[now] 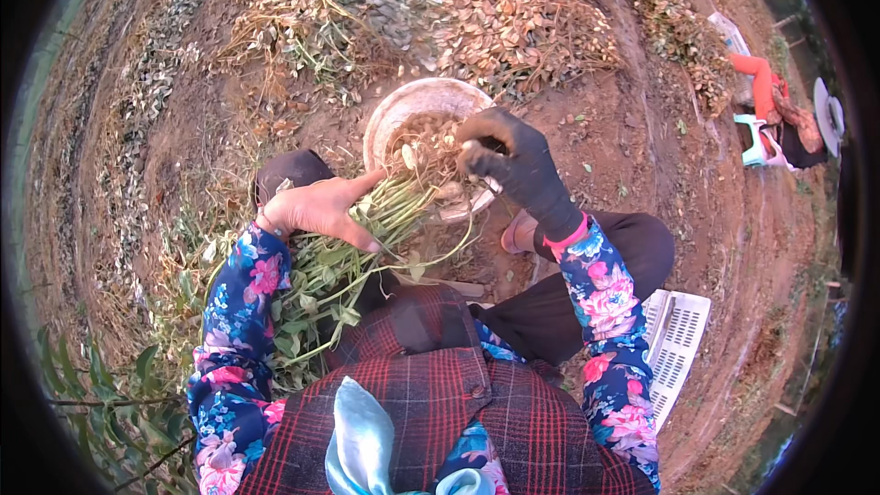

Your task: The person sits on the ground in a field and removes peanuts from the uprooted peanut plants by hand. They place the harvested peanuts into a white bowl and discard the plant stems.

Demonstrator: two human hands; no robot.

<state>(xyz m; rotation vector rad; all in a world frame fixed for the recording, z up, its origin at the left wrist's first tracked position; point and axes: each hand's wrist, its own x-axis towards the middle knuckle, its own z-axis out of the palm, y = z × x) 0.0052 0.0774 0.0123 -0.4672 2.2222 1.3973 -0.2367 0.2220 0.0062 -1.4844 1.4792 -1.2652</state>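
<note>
A bunch of peanut plants (385, 220) lies across my lap, its green stems pointing up to the right, its roots and pods over a round pale basin (385, 110). My bare left hand (326, 210) rests on the stems with thumb and forefinger spread around them. My right hand (505, 155), in a dark glove, is at the basin's right side beside the roots, fingers curled; whether a pod is between its fingertips cannot be told. Peanut pods (410, 156) show among the roots, and more lie inside the basin, partly hidden by the roots.
Dried peanut plants (522, 20) lie heaped beyond the basin. A white slotted plastic crate (680, 344) stands right of my leg. Farther right, a person (790, 110) in a pale hat sits by a light plastic stool (753, 141). Leafy branches (117, 399) are at lower left.
</note>
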